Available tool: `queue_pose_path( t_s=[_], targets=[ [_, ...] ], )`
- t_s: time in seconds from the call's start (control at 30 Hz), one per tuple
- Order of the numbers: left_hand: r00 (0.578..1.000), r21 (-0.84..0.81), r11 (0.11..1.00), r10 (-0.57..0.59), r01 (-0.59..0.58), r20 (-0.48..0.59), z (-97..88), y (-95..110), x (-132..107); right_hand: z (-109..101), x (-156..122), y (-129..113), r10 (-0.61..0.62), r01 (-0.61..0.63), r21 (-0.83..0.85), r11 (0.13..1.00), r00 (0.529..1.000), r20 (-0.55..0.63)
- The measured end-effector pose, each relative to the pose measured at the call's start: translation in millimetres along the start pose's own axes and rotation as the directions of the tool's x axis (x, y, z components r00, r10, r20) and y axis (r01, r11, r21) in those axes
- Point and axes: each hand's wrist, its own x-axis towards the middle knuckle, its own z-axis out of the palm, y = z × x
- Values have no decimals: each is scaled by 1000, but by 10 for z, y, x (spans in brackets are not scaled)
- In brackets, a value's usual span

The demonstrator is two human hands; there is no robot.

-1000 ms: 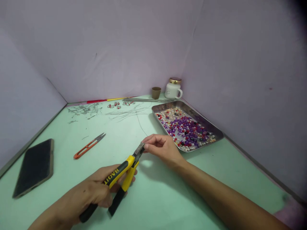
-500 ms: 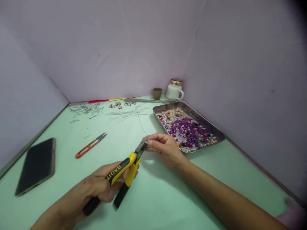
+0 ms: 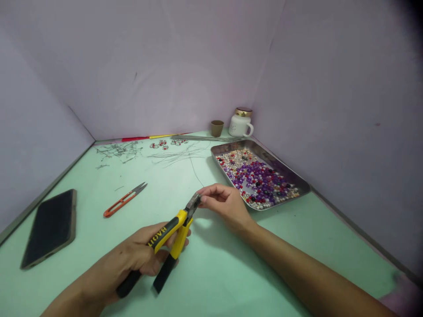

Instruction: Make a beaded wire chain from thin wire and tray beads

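Note:
My left hand is wrapped around a pair of pliers with yellow and black handles, their metal jaws pointing away to the upper right. The lower handle stands spread from the upper one. At the jaws, the thumb and fingers of my right hand are pinched together. A thin wire runs from these fingertips toward the back of the table. Whatever sits between the fingertips and the jaws is mostly hidden.
A metal tray of mixed beads lies right. Orange thread snips and a phone lie left. Behind are wire scraps, red-beaded pieces, loose wires, a brown cup and a lidded white mug.
The pliers' lower handle has swung slightly away from the upper one. My right fingertips have shifted a little to the left, still close to the jaws.

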Motion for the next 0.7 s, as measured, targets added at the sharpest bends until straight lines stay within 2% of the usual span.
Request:
queue_pose_path(
  t_s=[0.27, 0.53, 0.6, 0.7],
  targets=[
    [1000, -37, 999, 26, -26, -17, -57, -99, 7, 44, -35, 4, 8, -7, 28, 1000, 999, -36],
    [998, -74, 997, 0, -5, -57, -203, -395, 125, 82, -61, -12, -28, 35, 72, 997, 995, -93],
    [999, -63, 998, 6, -9, -49, -193, -378, 130, 78, -54, -3, -23, 33, 108, 994, 995, -95],
    [997, -18, 998, 61, -62, -56, -120, -241, 78, 53, -25, 29, 32, -16, 212, 977, 997, -73]
  ],
)
